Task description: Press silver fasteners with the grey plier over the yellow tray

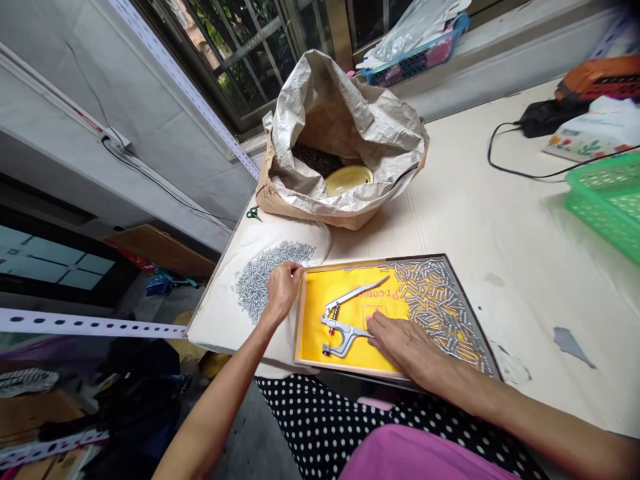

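- I take the tray point(300, 320) as landmark for all positions; my view is from the head camera.
- Pliers point(341, 327): inside the tray, on its yellow floor toward the left, handles spread apart. The spring between them probably accounts for the spread.
- Right hand point(407, 343): over the tray's near side, fingers loosely bent at the end of the pliers' lower handle. I cannot tell whether they grip it or only rest against it.
- Left hand point(283, 290): at the tray's far left corner, fingertips drawn narrow. I cannot tell whether they pinch the rim or some small piece; the spot would suit steadying the tray.
- Metal pins point(440, 303): heaped at the tray's right end, leaving yellow floor around the pliers, presumably to keep the tool apart from the stock.
- Loose pile point(255, 283): similar small metal pieces left of the tray on white cloth point(215, 320), which I judge keeps them from rolling.
- Sack point(310, 208): beyond the tray, mouth gaping, with a yellow dish point(350, 179) inside, perhaps a scoop.
- Scissors point(253, 213): beyond the tray's left end, beside the sack.
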Demonstrator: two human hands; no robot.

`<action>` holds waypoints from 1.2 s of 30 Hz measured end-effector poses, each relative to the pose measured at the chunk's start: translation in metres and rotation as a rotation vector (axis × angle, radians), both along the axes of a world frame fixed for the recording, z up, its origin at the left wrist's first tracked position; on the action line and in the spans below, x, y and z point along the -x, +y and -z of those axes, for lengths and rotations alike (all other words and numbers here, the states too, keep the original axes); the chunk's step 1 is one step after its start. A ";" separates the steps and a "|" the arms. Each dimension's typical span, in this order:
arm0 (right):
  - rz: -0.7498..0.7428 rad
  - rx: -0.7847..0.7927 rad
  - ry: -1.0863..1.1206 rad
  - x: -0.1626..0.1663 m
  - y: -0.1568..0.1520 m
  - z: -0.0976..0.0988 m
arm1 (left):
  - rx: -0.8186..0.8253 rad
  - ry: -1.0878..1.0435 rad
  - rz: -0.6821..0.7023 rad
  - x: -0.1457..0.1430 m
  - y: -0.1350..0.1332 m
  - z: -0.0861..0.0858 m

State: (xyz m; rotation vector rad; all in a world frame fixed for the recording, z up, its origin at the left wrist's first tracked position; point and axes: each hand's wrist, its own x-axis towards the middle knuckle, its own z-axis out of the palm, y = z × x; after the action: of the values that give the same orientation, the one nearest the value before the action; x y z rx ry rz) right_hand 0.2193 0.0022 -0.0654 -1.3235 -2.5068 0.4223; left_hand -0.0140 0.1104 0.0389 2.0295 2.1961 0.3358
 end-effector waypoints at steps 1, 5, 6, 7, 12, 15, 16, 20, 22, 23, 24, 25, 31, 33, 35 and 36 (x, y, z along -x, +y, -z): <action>0.004 -0.007 0.000 0.001 0.000 0.001 | 0.028 0.020 -0.015 0.007 0.013 0.005; 0.017 -0.057 0.023 0.002 -0.002 0.008 | 0.171 0.121 -0.053 0.013 0.055 0.017; 0.015 -0.068 0.029 0.002 -0.003 0.009 | 0.202 0.149 -0.067 0.011 0.062 0.019; 0.011 -0.075 0.031 0.002 -0.003 0.010 | 0.226 0.170 -0.081 0.010 0.069 0.021; 0.012 -0.070 0.013 0.002 -0.003 0.005 | 0.278 0.166 -0.092 0.010 0.085 0.033; 0.000 -0.053 -0.004 0.000 -0.003 -0.001 | 0.274 0.126 -0.069 0.014 0.087 0.040; -0.006 -0.049 -0.003 -0.001 -0.003 -0.002 | 0.270 0.105 -0.060 0.016 0.087 0.042; -0.015 -0.069 0.036 -0.003 -0.002 -0.002 | 0.242 -0.011 -0.045 0.023 0.088 0.035; -0.019 -0.072 0.049 -0.003 -0.002 -0.003 | 0.217 -0.068 -0.060 0.025 0.079 0.025; -0.023 -0.062 0.051 -0.003 -0.002 -0.004 | 0.204 -0.133 -0.060 0.025 0.070 0.019; -0.027 -0.045 0.050 -0.003 -0.001 -0.005 | 0.197 -0.218 -0.052 0.025 0.058 0.013; -0.034 -0.023 0.047 -0.003 0.000 -0.008 | 0.194 -0.356 -0.035 0.023 0.043 0.008; -0.138 0.072 0.035 -0.007 0.005 -0.020 | 0.483 -0.839 -0.064 0.000 -0.066 0.004; -0.194 0.065 0.045 -0.010 0.005 -0.021 | 0.509 -0.830 -0.113 -0.004 -0.088 0.012; -0.222 0.035 0.046 -0.012 0.004 -0.022 | 0.503 -0.792 -0.135 -0.005 -0.101 0.021; -0.223 0.019 0.041 -0.013 0.004 -0.023 | 0.501 -0.771 -0.141 -0.004 -0.104 0.025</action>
State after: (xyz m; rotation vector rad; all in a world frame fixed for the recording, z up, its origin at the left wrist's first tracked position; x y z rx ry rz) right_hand 0.2326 0.0057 -0.0422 -1.0336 -2.6316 0.5155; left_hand -0.0099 0.0061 0.0141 1.2043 1.7012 0.4337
